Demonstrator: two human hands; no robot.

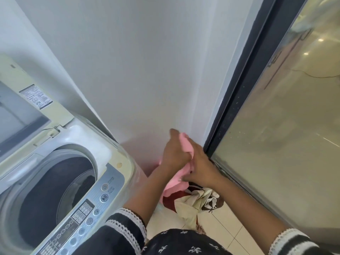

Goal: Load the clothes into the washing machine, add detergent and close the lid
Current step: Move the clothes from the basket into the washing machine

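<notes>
You have both hands on a pink garment (185,150), a soft, pale-pink cloth bunched up between them. Your left hand (174,153) is curled round its upper part, with a fold of pink poking out past the knuckles; your right hand (200,166) pinches the cloth lower down, fingers bent into it. The rest of the garment hangs beneath your hands, down to a heap of other clothes (195,201) on the tiled floor (226,234): a cream piece with dark markings lies on top, something dark red under it. Whether a basket holds that heap is hard to tell, since your arms cover most of it.

The heap sits in the corner between the white wall (139,70) and the dark-framed glass door (279,140), just beside the right flank of the washing machine (117,173). The machine's lid (27,111) stands raised at the back, and the drum (55,196) is open, with dark fabric lying inside. The control panel (88,208) runs along its front edge.
</notes>
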